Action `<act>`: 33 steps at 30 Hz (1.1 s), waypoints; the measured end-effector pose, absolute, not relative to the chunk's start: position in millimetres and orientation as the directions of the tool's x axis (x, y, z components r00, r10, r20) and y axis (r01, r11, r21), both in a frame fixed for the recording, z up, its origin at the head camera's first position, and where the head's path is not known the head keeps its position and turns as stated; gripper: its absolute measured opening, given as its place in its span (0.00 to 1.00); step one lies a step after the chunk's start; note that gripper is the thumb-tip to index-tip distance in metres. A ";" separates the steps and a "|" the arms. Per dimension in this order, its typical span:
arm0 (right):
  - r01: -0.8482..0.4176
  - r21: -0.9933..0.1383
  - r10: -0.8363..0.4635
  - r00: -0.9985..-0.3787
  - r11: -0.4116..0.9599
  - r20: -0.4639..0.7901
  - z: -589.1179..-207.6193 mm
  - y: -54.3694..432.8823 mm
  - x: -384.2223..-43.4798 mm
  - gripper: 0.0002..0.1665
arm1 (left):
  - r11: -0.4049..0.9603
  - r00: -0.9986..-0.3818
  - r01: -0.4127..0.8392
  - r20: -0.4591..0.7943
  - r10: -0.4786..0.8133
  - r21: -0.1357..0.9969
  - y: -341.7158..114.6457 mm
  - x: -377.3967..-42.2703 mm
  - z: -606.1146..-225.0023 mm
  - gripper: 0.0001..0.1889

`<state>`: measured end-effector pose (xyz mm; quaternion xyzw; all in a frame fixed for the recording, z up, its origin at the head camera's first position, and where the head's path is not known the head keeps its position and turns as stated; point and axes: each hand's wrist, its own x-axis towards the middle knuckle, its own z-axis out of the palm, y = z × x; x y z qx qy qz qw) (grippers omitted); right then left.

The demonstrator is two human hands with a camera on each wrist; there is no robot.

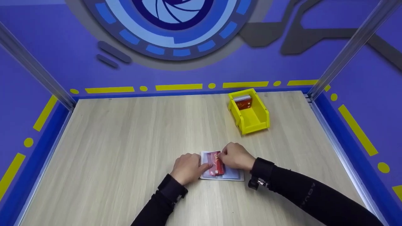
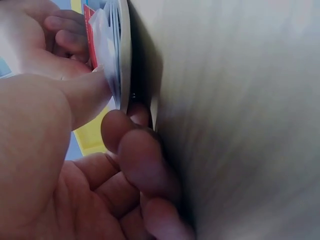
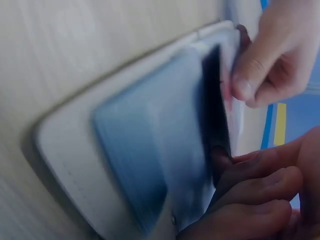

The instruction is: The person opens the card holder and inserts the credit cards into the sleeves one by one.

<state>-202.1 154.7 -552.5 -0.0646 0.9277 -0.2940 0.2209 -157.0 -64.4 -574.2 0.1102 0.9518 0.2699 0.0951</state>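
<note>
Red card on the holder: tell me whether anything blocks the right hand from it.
Nothing visible stands between them: the right hand pinches the right edge of the red card. What looks like a clear sleeve covers only the card's left part, where the thumb of the left hand rests.

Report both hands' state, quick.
Left hand: closed, pinching the card holder at its left edge.
Right hand: closed, pinching the red card.
</note>
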 end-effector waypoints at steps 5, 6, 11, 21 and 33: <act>-0.047 -0.561 -0.277 -0.901 0.827 -0.333 -556.8 146.6 -197.3 0.26 | 0.830 -0.958 0.162 -0.115 0.261 0.534 -63.6 -156.6 -575.4 0.28; -0.063 -0.553 -0.285 -0.902 0.831 -0.325 -557.3 145.2 -197.1 0.27 | 0.829 -0.958 0.162 -0.117 0.262 0.535 -63.6 -156.3 -575.5 0.28; -0.132 -0.508 -0.316 -0.902 0.851 -0.295 -558.0 141.6 -196.9 0.21 | 0.824 -0.958 0.148 -0.128 0.257 0.546 -63.2 -154.9 -575.6 0.26; -0.184 -0.531 -0.384 -0.875 0.827 -0.294 -549.9 154.2 -209.5 0.29 | 0.832 -0.961 0.148 -0.122 0.250 0.535 -59.0 -155.6 -574.2 0.26; -0.297 -0.339 -0.410 -0.846 0.893 -0.341 -534.7 185.5 -224.5 0.14 | 0.843 -0.960 0.121 -0.154 0.234 0.525 -59.9 -157.1 -572.8 0.24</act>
